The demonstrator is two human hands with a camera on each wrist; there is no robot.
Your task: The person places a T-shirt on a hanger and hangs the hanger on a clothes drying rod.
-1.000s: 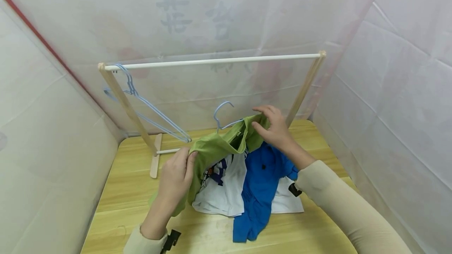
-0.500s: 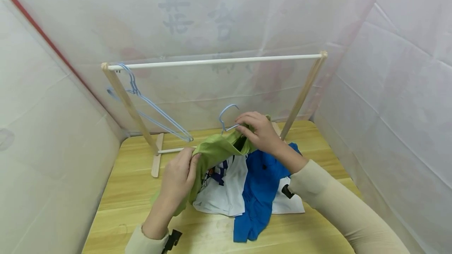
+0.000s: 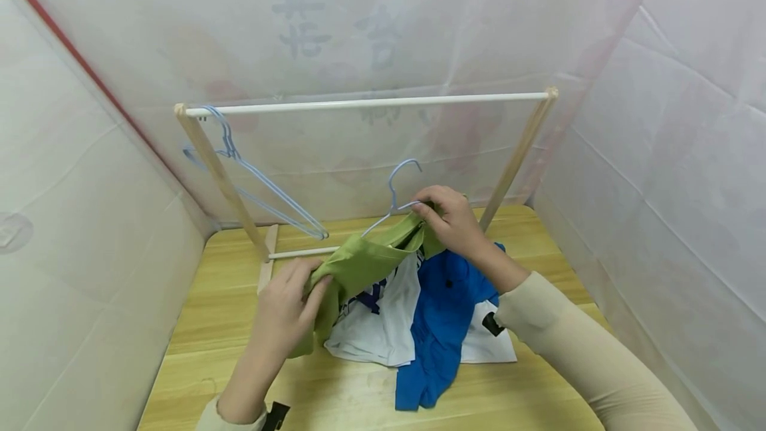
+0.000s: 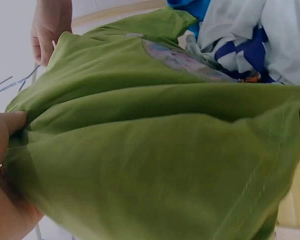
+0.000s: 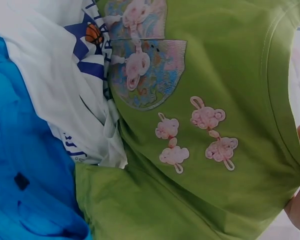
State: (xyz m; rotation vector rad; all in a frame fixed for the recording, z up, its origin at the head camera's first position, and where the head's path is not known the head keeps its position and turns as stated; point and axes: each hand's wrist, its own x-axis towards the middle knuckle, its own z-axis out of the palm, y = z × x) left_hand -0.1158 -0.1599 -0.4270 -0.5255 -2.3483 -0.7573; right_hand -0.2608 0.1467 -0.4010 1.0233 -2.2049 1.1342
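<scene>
Between both hands a green shirt (image 3: 365, 265) is held up by its shoulders, over the other clothes. A light-blue clothes hanger (image 3: 392, 185) rises from its neck, hook up, the lower part hidden inside the shirt. My left hand (image 3: 286, 301) pinches the shirt's left shoulder between thumb and fingers. My right hand (image 3: 451, 221) grips the fabric at the right side of the collar, its fingertips right at the hanger's arm. Pink flower-like trims (image 5: 208, 118) and a patterned patch (image 5: 150, 70) decorate the shirt front in the right wrist view.
A white shirt (image 3: 385, 334) with dark print and a blue garment (image 3: 439, 331) lie on the wooden table (image 3: 209, 364). Behind stands a rack with a white rail (image 3: 371, 104). More blue hangers (image 3: 269, 185) hang at its left end. Fabric walls enclose the table.
My right hand has gone from spread fingers to gripping the collar by the hanger. The hanger has moved up and right, showing more of its arm. My left hand has shifted slightly left.
</scene>
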